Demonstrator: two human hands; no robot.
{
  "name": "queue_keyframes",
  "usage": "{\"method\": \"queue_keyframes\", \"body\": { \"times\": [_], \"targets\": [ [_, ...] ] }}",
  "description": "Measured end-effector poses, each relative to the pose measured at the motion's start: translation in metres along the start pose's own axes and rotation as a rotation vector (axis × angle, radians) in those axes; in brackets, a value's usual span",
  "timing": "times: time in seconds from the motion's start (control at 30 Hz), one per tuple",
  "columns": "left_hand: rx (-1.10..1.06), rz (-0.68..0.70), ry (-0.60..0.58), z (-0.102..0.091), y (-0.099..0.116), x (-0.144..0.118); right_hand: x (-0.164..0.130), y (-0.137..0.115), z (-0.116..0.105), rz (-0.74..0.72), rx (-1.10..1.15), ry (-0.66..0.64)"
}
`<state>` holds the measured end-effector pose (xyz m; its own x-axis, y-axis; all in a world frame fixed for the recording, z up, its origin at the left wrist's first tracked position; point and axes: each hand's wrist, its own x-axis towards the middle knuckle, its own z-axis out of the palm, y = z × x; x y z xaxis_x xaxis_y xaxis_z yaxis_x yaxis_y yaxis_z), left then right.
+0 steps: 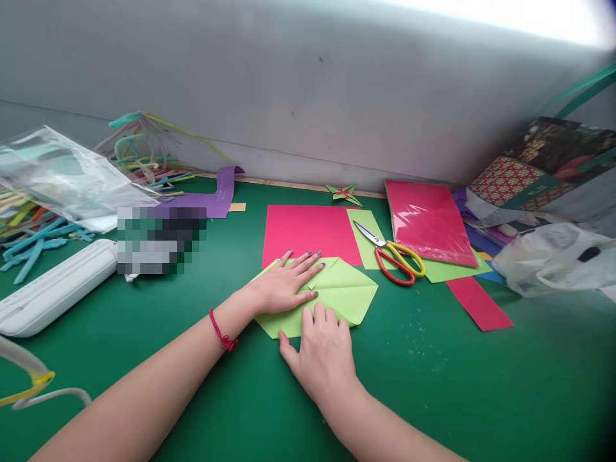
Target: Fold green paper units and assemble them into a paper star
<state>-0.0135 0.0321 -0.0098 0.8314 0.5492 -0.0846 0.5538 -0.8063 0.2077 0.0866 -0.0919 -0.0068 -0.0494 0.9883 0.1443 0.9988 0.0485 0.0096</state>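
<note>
The green paper [344, 292] lies flat on the table [433, 372] at the centre of the frame, partly folded, with its long axis running from lower left to upper right and its pointed corner toward the right. The left hand [289, 282] is open, palm down, fingers spread flat on the left half of the paper and pointing right. The right hand [322, 346] is open too, its fingertips pressing the lower edge of the paper, fingers pointing to the top of the frame. A pink sheet [310, 232] lies just above the paper, its lower edge under it. Scissors [392, 253] lie right of centre on another green sheet [368, 247]. A white case [52, 289] lies at left.
</note>
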Motion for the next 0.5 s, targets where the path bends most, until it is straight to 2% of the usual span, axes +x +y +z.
{"method": "queue_keyframes", "body": {
  "times": [0.2, 0.27, 0.4, 0.5],
  "targets": [
    [-0.001, 0.005, 0.007, 0.001, -0.001, 0.000, -0.003, -0.018, -0.005, 0.121, -0.017, -0.019],
    [-0.007, 0.007, 0.005, 0.001, -0.001, 0.000, 0.000, -0.014, -0.006, 0.093, 0.032, -0.009],
    [-0.017, 0.010, -0.003, 0.001, -0.001, 0.000, 0.011, 0.003, -0.004, -0.075, 0.139, 0.030],
    [-0.020, 0.012, 0.001, 0.001, -0.001, 0.000, 0.012, 0.009, 0.003, -0.067, 0.081, 0.051]
  ]
}}
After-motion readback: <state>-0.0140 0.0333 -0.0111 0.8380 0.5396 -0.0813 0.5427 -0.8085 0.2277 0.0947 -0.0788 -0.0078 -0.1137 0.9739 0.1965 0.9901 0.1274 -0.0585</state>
